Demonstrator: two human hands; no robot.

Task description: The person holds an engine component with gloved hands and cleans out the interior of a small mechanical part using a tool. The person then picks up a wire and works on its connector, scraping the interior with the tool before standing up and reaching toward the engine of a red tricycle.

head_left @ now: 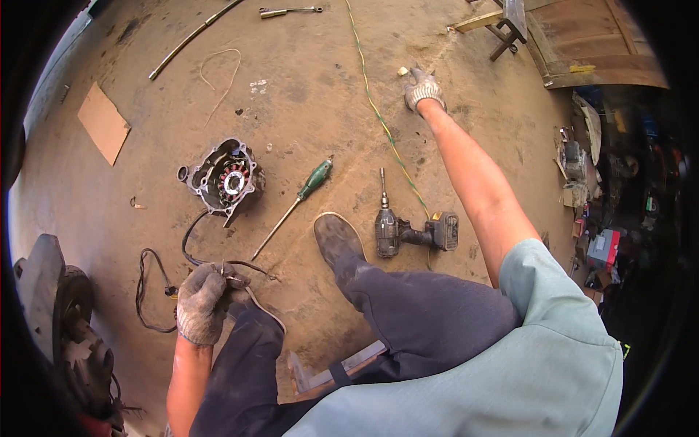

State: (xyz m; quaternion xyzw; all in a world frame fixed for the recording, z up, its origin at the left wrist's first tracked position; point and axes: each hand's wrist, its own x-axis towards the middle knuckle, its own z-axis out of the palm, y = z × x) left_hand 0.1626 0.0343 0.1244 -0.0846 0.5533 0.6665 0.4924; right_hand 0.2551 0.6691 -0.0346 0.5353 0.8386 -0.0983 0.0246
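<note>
My left hand point(201, 300), in a grey work glove, is closed in a pinch at the lower left, above my left shoe. A black cable point(191, 244) runs to its fingers from a metal engine cover point(256, 182) with a copper-wound stator point(234, 180) inside. The cable's end point(271, 275) sticks out to the right of that hand; the exact grip is partly hidden. My right hand point(424, 90), also gloved, reaches far forward to the floor, fingers apart. Just beside its fingertips lies a small pale yellow piece point(403, 71).
A green-handled screwdriver point(316, 179) and a cordless impact driver point(389, 231) lie before me. A green-yellow wire point(375, 109) crosses the floor. Cardboard point(103, 124), a metal rod point(191, 38) and a ratchet wrench point(291, 10) lie farther off. A wooden bench point(582, 36) stands far right.
</note>
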